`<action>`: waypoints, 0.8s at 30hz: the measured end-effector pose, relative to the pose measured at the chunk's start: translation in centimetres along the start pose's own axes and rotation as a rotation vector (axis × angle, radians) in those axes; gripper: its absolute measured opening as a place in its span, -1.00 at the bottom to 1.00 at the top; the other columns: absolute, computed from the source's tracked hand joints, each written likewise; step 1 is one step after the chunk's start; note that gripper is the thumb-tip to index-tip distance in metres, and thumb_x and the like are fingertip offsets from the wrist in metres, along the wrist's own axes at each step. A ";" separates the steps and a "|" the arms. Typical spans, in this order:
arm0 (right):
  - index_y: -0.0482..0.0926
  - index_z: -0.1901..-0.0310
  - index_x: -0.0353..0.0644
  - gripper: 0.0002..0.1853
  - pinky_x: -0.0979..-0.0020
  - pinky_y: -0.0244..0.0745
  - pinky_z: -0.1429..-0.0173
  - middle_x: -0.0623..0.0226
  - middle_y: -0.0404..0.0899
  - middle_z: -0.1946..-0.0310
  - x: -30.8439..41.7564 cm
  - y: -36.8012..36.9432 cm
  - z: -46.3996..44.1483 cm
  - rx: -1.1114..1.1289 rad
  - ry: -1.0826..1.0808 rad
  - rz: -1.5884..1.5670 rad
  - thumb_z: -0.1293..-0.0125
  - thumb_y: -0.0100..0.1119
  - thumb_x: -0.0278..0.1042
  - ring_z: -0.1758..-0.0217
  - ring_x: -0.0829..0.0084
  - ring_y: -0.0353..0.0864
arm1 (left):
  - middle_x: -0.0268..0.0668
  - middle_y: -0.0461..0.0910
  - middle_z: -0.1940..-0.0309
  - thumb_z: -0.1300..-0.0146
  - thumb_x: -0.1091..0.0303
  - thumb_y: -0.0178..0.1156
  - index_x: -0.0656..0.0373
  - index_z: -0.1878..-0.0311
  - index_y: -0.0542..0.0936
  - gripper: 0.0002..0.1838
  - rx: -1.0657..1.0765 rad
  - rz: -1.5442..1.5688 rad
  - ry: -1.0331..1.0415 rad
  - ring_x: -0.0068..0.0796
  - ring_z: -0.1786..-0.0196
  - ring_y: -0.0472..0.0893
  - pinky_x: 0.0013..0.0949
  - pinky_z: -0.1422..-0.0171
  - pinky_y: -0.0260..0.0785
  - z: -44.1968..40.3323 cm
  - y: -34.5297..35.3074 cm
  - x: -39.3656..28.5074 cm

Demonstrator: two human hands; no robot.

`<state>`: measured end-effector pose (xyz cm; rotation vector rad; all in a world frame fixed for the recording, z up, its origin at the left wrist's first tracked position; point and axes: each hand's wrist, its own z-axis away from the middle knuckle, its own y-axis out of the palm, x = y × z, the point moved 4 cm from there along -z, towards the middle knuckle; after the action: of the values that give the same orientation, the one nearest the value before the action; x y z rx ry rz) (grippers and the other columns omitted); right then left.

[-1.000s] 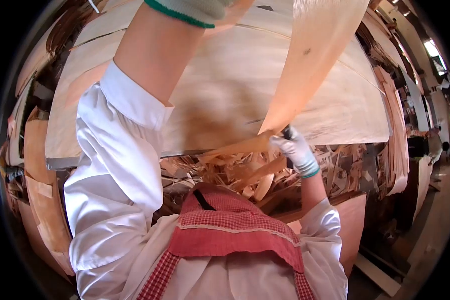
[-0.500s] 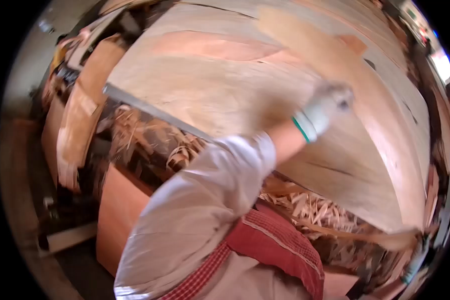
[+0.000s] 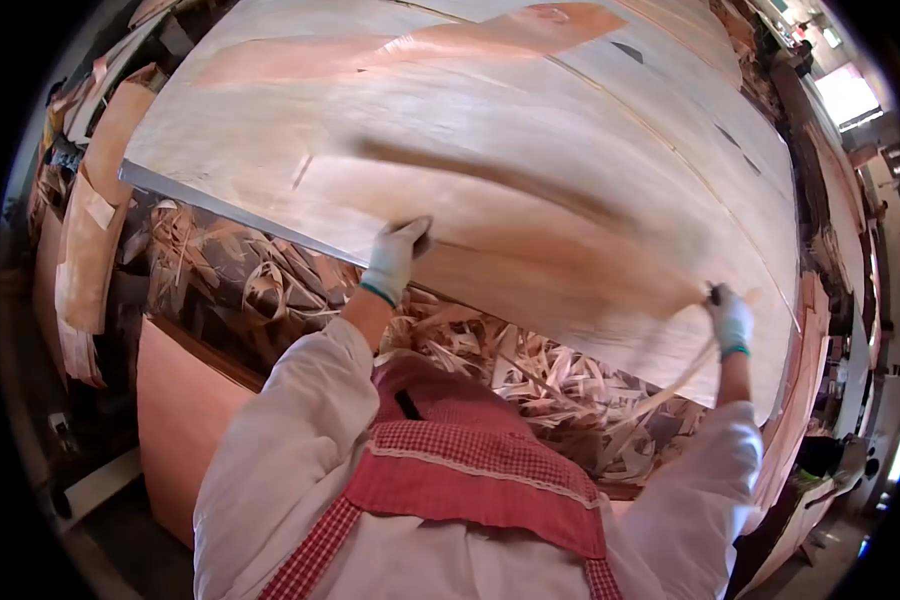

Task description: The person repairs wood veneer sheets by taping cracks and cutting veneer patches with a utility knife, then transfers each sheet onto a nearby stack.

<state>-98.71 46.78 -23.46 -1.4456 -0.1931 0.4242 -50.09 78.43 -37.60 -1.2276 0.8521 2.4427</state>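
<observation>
A thin strip of wood veneer [image 3: 570,255], smeared by motion, lies or hovers over a broad pale veneer sheet [image 3: 450,110]. My left hand [image 3: 398,258], in a white glove with dark fingertips, is closed at the strip's near edge, close to the sheet's front border. On the right, my right hand [image 3: 732,318], gloved alike, grips the strip's other end. A narrow offcut [image 3: 675,388] trails down from beside that hand. Whether the strip touches the sheet is hard to tell because of the blur.
Along the sheet's front edge runs a grey metal bar [image 3: 240,215]. Curled veneer scraps [image 3: 540,375] pile up below it, close to my apron. Reddish veneer [image 3: 510,35] lies across the far side. Upright veneer pieces [image 3: 95,220] stand at the left, beside an orange board [image 3: 185,410].
My left hand has come down and left, toward the sheet's front edge. My right hand has risen from the lower right onto the sheet. The long veneer strip has swung nearer to me.
</observation>
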 end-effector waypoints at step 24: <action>0.46 0.17 -0.35 -0.68 0.00 0.40 -0.03 -0.16 0.44 0.12 28.3 10.0 3.7 0.091 -0.470 -0.579 -0.41 -0.07 -0.19 0.03 -0.20 0.46 | -0.06 0.61 0.13 -0.24 0.31 0.20 0.20 0.07 0.54 -0.75 -0.108 -1.015 0.241 -0.04 0.11 0.60 -0.22 -0.05 0.47 4.0 -1.7 -2.3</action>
<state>-75.94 61.98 -36.39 -1.1161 -0.9322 0.2819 -50.43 82.22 -34.57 -1.5035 0.0529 1.5425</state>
